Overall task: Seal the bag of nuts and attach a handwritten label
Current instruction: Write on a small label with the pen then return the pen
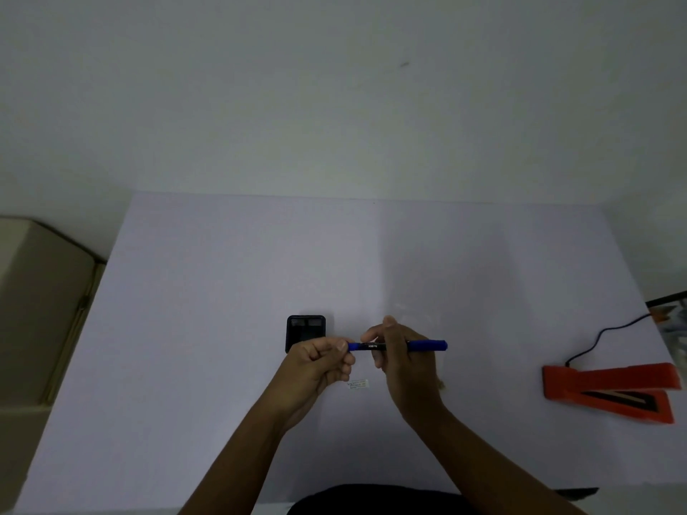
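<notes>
Both forearms reach in over table [223, 291]. My left hand [319, 360] curled, thumb and fingers pinch left end of pen [427, 345]. My right hand [403, 360] wraps barrel, pen level. Label [358, 384] flat on table under hands.

You're at a plain packing bench, by the look of it. A flat table [223, 291] under a pale sheet fills the middle of the frame and runs up to a bare white wall [334, 87] across the top. At the right edge sits an orange sealer [609, 388], its black cord [602, 336] trailing off. A cardboard box [37, 291] stands at the left, and a small black holder [305, 328] sits at centre.
</notes>
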